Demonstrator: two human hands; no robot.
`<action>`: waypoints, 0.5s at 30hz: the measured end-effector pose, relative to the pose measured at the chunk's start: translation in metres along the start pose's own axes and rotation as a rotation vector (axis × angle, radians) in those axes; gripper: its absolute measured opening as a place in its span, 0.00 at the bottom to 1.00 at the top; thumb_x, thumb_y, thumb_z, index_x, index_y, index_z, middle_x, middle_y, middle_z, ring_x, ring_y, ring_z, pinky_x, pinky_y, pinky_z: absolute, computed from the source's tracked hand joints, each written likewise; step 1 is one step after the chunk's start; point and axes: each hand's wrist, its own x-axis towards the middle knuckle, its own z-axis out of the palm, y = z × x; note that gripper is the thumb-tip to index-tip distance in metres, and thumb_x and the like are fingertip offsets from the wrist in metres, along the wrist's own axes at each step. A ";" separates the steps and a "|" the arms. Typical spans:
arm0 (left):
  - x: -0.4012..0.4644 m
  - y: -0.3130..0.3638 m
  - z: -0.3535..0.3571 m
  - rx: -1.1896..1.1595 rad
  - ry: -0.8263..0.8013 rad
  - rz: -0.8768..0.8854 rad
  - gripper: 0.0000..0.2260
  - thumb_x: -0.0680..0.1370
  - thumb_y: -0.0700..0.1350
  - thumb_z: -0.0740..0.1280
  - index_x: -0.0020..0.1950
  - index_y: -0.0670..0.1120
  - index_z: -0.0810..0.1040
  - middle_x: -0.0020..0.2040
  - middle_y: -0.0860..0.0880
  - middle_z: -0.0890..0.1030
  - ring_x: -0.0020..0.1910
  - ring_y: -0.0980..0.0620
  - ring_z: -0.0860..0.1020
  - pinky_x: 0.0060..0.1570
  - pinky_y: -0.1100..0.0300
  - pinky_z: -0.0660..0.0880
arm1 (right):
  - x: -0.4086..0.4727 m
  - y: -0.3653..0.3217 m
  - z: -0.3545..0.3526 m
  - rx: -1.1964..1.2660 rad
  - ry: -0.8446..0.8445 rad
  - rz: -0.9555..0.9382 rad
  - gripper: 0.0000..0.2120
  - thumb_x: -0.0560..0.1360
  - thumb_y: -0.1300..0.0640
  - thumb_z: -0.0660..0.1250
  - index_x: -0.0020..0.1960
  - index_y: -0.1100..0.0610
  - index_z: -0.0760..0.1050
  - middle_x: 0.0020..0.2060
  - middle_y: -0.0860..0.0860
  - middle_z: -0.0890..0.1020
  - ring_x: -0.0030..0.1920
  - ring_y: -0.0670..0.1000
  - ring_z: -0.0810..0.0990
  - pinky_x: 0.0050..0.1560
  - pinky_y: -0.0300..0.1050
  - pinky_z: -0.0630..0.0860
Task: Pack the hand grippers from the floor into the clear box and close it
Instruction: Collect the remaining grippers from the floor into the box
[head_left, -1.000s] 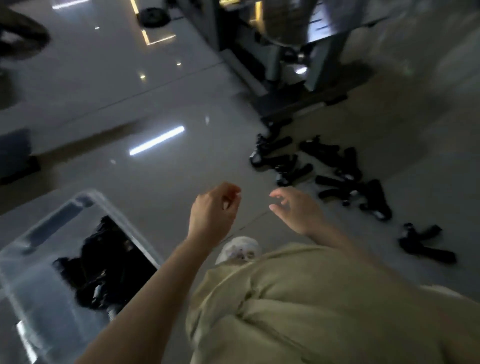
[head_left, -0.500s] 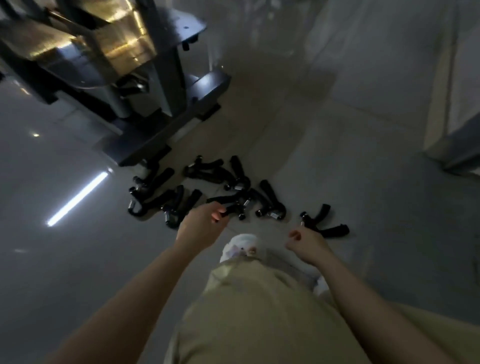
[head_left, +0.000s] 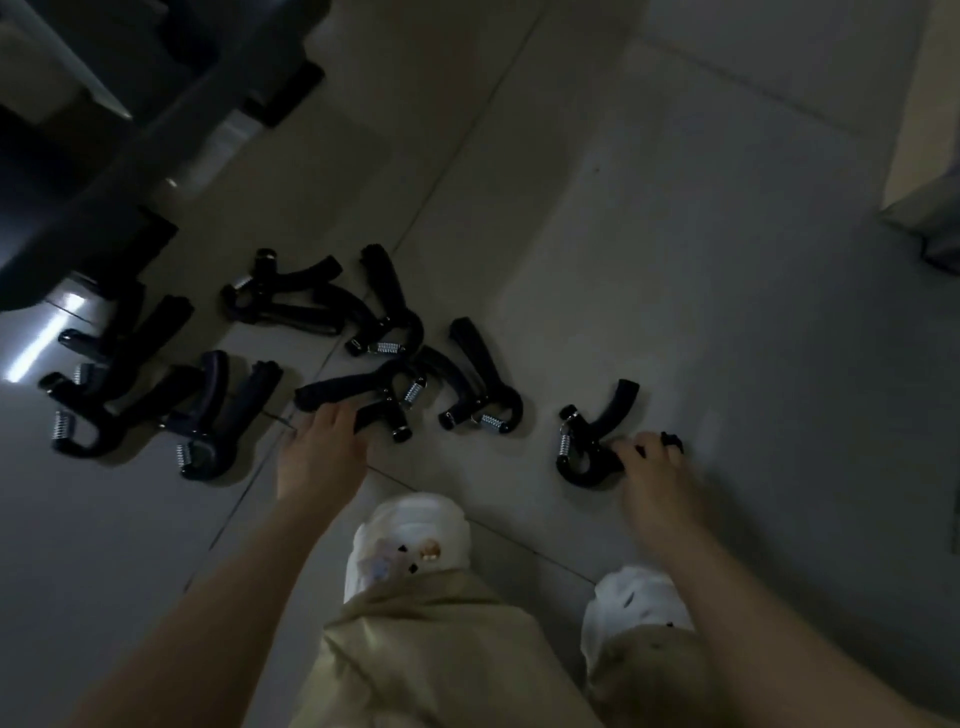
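black hand grippers (head_left: 470, 374), silver springs, floor (head_left: 675, 260)

Matt black plastic on the hand grippers (head_left: 322, 358), with bright metal coil springs (head_left: 492, 422). Glossy, smooth floor tiles (head_left: 675, 234). Soft khaki cloth trousers (head_left: 441, 649); white shoes (head_left: 415, 530).

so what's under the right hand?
The right hand covers one handle of the lone hand gripper; its spring and other handle show. Fingertip contact is hidden.
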 end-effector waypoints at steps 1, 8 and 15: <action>0.003 0.000 0.003 0.005 -0.015 -0.011 0.19 0.77 0.47 0.61 0.68 0.45 0.67 0.63 0.44 0.72 0.60 0.42 0.72 0.55 0.48 0.71 | 0.004 -0.002 -0.001 -0.046 -0.002 -0.011 0.22 0.76 0.63 0.57 0.70 0.51 0.63 0.68 0.54 0.64 0.65 0.57 0.64 0.60 0.48 0.67; 0.001 0.003 0.000 0.071 -0.053 -0.071 0.15 0.77 0.48 0.63 0.63 0.45 0.71 0.56 0.45 0.76 0.53 0.43 0.76 0.43 0.52 0.73 | 0.004 -0.008 -0.002 -0.201 0.054 -0.166 0.15 0.77 0.55 0.63 0.63 0.52 0.71 0.56 0.52 0.76 0.53 0.56 0.76 0.49 0.49 0.72; -0.056 -0.010 -0.029 -0.056 0.094 -0.104 0.14 0.78 0.48 0.62 0.62 0.47 0.71 0.58 0.47 0.75 0.55 0.44 0.76 0.41 0.53 0.70 | -0.047 -0.043 -0.017 0.023 0.188 -0.257 0.14 0.78 0.59 0.60 0.62 0.58 0.72 0.54 0.57 0.78 0.44 0.62 0.78 0.39 0.52 0.73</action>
